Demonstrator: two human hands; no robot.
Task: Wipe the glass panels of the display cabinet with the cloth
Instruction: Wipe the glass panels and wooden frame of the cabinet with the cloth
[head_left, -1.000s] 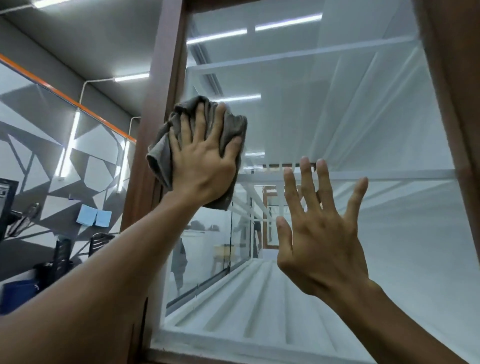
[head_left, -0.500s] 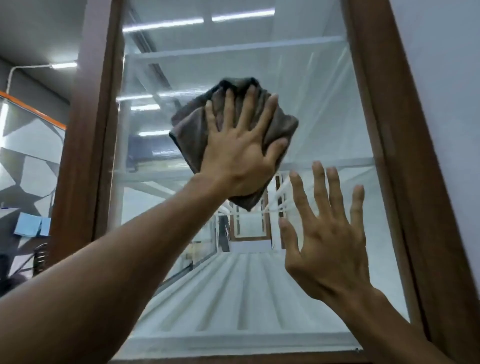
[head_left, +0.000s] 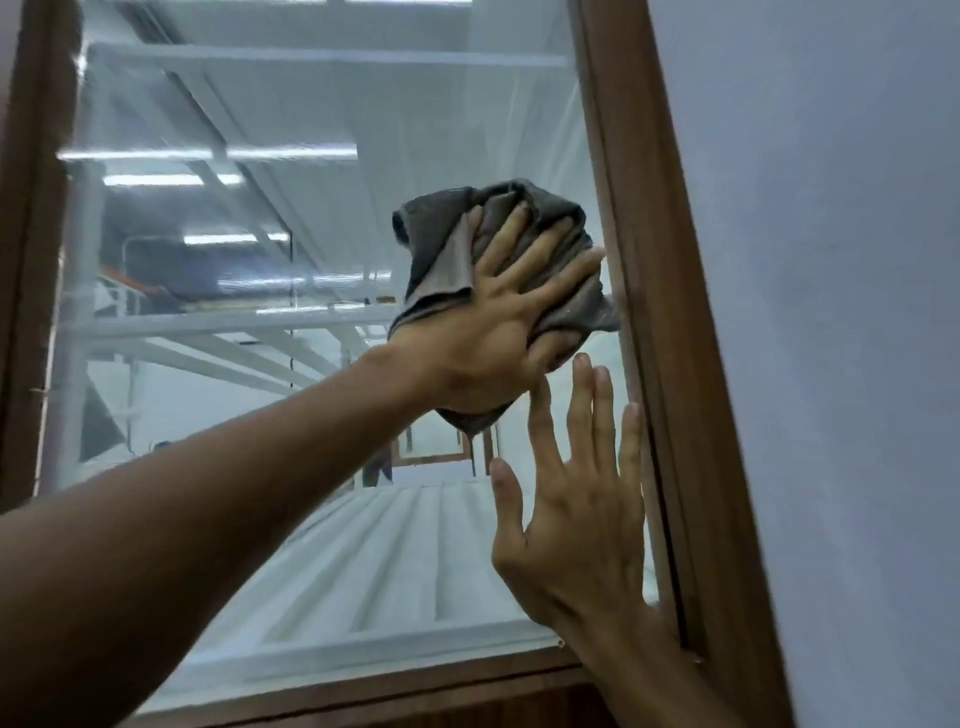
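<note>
Two bare hands were raised against the glass panel (head_left: 249, 395) of the display cabinet (head_left: 363, 699). The left hand (head_left: 485, 338) was laid flat on a bunched grey cloth (head_left: 441, 244). Its fingers (head_left: 545, 249) were spread and straight, not curled, so the cloth was pressed to the glass rather than gripped. The cloth was placed at the right side of the panel, about halfway up, with its right edge touching the brown wooden frame (head_left: 654, 322). The right hand (head_left: 576, 525) was held open just below the left, palm toward the glass and fingers straight and slightly fanned, with the little finger just beside the frame. Whether that palm was actually resting on the glass could not be told. The hands were kept close together, the right fingertips reaching the heel of the left hand, though contact between them could not be made out. White shelves (head_left: 223, 325) were seen through the glass, and strip lights (head_left: 208, 154) were reflected in it. A pale wall (head_left: 831, 260) was seen to the right of the frame.
</note>
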